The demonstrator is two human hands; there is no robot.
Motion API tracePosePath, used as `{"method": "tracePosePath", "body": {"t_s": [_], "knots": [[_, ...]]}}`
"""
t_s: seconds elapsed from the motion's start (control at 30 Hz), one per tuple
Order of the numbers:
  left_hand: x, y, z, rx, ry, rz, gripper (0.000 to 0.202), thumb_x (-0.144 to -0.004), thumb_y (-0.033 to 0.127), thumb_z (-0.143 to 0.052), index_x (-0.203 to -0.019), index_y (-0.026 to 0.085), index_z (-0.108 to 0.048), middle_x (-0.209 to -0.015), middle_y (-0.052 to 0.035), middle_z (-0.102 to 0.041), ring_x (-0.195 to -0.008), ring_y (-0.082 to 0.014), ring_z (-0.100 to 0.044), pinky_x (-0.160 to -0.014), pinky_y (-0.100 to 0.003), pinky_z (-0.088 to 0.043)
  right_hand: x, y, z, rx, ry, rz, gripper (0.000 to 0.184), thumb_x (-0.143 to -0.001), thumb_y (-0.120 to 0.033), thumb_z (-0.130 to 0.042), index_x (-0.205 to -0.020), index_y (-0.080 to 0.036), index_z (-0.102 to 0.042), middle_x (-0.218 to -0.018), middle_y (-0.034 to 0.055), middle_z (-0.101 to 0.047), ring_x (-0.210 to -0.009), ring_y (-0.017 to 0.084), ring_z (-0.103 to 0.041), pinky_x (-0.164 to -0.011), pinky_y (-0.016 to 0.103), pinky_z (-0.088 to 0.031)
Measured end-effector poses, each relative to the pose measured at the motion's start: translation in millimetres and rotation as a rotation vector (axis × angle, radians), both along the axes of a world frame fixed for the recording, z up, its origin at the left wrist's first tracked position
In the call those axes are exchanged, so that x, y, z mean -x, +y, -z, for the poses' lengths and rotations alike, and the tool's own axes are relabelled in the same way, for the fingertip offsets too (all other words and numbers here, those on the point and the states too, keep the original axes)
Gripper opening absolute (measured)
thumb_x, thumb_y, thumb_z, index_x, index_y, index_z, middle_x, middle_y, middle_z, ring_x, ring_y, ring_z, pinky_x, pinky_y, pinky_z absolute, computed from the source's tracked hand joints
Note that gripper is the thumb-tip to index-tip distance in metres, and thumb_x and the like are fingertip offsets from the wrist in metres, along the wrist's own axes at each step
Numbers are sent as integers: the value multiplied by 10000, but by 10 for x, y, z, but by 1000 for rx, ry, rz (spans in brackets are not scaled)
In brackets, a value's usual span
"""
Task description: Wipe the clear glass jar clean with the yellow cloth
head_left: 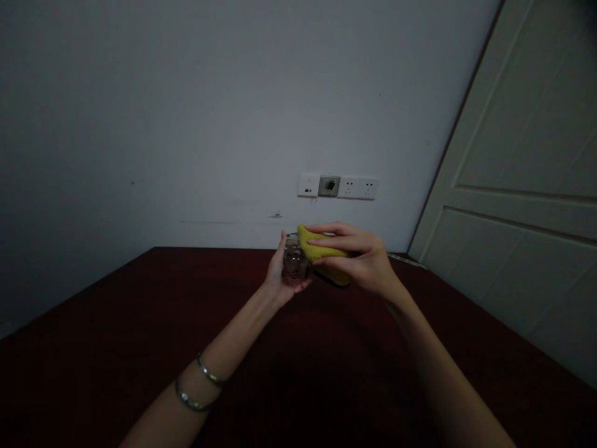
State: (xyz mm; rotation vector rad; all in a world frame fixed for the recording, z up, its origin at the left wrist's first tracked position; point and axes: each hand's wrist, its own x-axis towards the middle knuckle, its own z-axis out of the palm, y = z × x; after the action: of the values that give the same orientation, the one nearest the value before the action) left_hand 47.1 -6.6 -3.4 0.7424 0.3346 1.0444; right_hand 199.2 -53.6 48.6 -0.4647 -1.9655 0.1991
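Observation:
Held up over the dark red table, a clear patterned glass (295,261) rests in my left hand (278,274). The thumb is on its left side and the fingertips come round underneath. My right hand (361,252) grips a bunched yellow cloth (321,251), fingers on top and thumb below. The cloth is against the upper right side of the glass, near its rim, and hides part of it. A lower part of the cloth hangs under my right hand, with a dark edge. Two metal bangles (196,398) circle my left forearm.
The dark red table (140,323) reaches back to a pale wall (209,124). Sockets and a switch (338,186) are set in the wall behind my hands. A panelled white door (517,205) stands along the right side. A thin pale strip (405,260) lies at the table's back right.

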Motion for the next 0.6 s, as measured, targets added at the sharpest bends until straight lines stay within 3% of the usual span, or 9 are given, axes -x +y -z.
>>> {"method": "tracePosePath", "body": {"t_s": [0.1,0.27,0.43,0.6], "knots": [[-5,-17,-2,8,-39,1,550,-906,585,-324,-722,133,-576,-541,-39,-608,-353,-132,-540,-245,-199,-313,0,16,6,20,65,32,299,-727,-205,-739,-997,-330,-710,-1118,32,-692,-1021,204,-643,-909,407,-515],[-2,-6,3,-7,-77,-44,406,-899,495,-421,-746,150,-567,-528,-13,-588,-325,-118,-510,-239,-195,-304,24,-7,1,41,-34,-18,288,-728,-210,-739,-984,-339,-713,-1140,33,-673,-1033,197,-632,-922,393,-506],[2,16,24,-64,-16,38,461,-876,547,-409,-706,144,-554,-496,-33,-577,-296,-131,-500,-217,-201,-274,27,24,5,38,45,51,266,-737,-223,-731,-975,-341,-718,-1088,37,-684,-997,197,-636,-904,401,-510],[-8,25,59,-18,-63,-26,400,-876,512,-450,-772,148,-575,-516,-13,-583,-317,-118,-510,-235,-192,-301,-6,1,-12,45,-88,-42,244,-739,-267,-732,-972,-339,-722,-1119,39,-664,-1022,202,-623,-909,402,-507]]}}
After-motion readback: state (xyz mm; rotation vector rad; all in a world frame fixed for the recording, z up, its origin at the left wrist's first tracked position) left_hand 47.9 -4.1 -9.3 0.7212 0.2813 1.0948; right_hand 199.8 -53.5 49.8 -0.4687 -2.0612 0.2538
